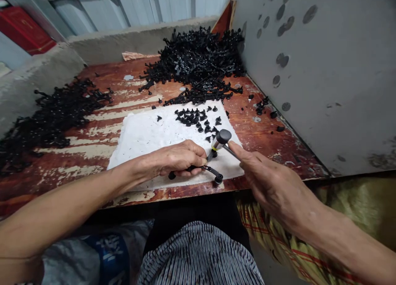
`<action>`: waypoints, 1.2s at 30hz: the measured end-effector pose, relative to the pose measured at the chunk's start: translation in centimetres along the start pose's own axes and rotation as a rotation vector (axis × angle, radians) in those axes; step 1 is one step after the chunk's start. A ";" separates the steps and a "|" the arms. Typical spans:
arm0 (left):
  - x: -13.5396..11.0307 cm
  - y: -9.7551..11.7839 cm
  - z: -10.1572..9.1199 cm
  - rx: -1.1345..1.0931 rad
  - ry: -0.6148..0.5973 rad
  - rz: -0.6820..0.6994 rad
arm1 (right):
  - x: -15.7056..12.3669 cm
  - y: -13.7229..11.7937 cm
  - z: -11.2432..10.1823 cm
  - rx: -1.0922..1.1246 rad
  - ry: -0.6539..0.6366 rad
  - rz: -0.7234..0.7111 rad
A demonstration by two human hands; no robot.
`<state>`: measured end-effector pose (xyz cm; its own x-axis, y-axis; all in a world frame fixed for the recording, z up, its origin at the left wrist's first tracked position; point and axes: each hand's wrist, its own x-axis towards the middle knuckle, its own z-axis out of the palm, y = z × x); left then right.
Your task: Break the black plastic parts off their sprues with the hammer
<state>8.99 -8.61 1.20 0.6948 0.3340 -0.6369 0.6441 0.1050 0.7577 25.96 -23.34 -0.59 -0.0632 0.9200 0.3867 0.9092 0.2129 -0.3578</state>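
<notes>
My left hand (185, 158) is closed around a slim black part with round knobs (218, 178), held low over the front of a white sheet (136, 132). One knobbed end of the part sticks out to the right, near the table's front edge. A small mallet (224, 137) with a black head is in my right hand (269, 173), its fingers wrapped round the handle. The mallet's head hovers just right of my left fingertips, partly hiding what lies beneath it. Small black knobs (192, 116) are scattered on the sheet beyond my hands.
A large heap of black parts (201, 54) fills the back of the worn red-brown table (262, 140). Another heap (52, 116) lies along the left. A grey spotted panel (324, 70) rises on the right. Several loose black bits (262, 105) rest near it.
</notes>
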 end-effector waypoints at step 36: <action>-0.5 -1.3 -0.8 -0.321 0.007 0.013 | -1.5 0.4 3.6 0.118 -0.015 0.050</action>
<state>7.59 -8.20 0.65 0.6998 0.3432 -0.6265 0.5003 0.3905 0.7728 24.95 -23.47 -4.38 -0.0258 0.9351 0.3536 0.8565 0.2031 -0.4745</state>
